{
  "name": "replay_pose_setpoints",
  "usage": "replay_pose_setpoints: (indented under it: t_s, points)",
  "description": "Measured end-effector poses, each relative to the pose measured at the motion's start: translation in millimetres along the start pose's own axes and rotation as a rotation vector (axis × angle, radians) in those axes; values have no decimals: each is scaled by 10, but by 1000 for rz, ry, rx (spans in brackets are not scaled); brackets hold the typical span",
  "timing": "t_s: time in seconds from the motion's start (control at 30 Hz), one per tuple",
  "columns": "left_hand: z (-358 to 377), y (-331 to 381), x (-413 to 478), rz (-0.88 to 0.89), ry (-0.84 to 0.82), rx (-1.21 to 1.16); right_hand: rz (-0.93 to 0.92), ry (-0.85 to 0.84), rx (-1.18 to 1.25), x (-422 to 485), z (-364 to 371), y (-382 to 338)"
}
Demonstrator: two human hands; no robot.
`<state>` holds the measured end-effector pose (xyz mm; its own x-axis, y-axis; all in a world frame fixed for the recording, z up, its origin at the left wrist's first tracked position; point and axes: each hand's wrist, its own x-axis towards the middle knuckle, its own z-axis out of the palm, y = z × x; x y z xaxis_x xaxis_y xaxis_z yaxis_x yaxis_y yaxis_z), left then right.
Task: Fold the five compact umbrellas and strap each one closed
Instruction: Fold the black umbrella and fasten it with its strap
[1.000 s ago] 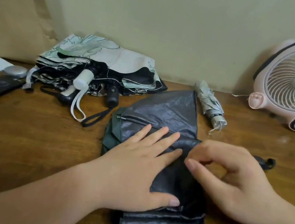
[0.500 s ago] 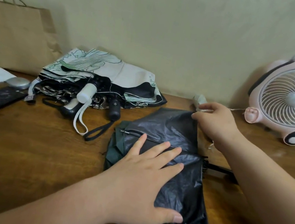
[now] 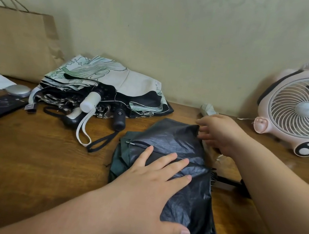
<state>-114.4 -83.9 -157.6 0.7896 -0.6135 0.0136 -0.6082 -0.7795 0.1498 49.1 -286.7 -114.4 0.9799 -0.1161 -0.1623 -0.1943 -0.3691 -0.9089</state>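
A: Wooden table, plain wall. Where's the black umbrella?
B: Left of the fan, under a flat, spread left hand.
A: Right hand?
B: At the corner nearest the fan; grip blurred, can't tell. Cloth looks thin, slippery: pinch its edge, I'd say.
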Motion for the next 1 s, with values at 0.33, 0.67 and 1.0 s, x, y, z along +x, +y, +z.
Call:
replay_pose_setpoints:
  t_s: [0.33,0.67,1.0]
  points:
    - [-31,3,8,-11,-3,-4,-253,71,135,-165,-118,-202]
    - [-37,91,-78,106,-15,41,-736,-228,53,-1516,-453,470]
    - [-641,37,-766,-79,296,-404,-910,-301,-186,-1557,-335,970]
